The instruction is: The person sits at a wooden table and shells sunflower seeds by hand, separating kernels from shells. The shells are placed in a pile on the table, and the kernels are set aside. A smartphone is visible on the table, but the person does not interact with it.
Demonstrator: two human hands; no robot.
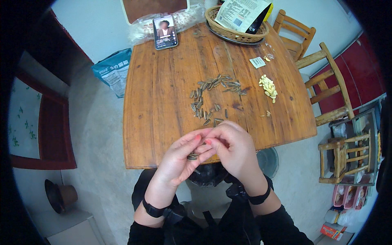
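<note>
Striped sunflower seeds [192,156] rest in the palm of my left hand [180,154], whose fingers curl around them. Over the table's front edge, my right hand [235,150] meets it, thumb and fingertips pinched together. A tiny dark piece, which looks like a seed, shows between the two thumbs; the fingers hide most of it. Just beyond my hands, a loose arc of unshelled sunflower seeds [199,101] lies on the wooden table [159,107]. Pale shelled kernels [268,87] form a small heap to the right, with a few brownish bits [268,113] nearer me.
At the back stand a phone [165,32] with its screen lit and a wicker basket [239,36] holding a printed bag. A small white packet [257,62] lies near the kernels. Wooden chairs [332,82] line the right side; a bucket [268,160] is below the front edge.
</note>
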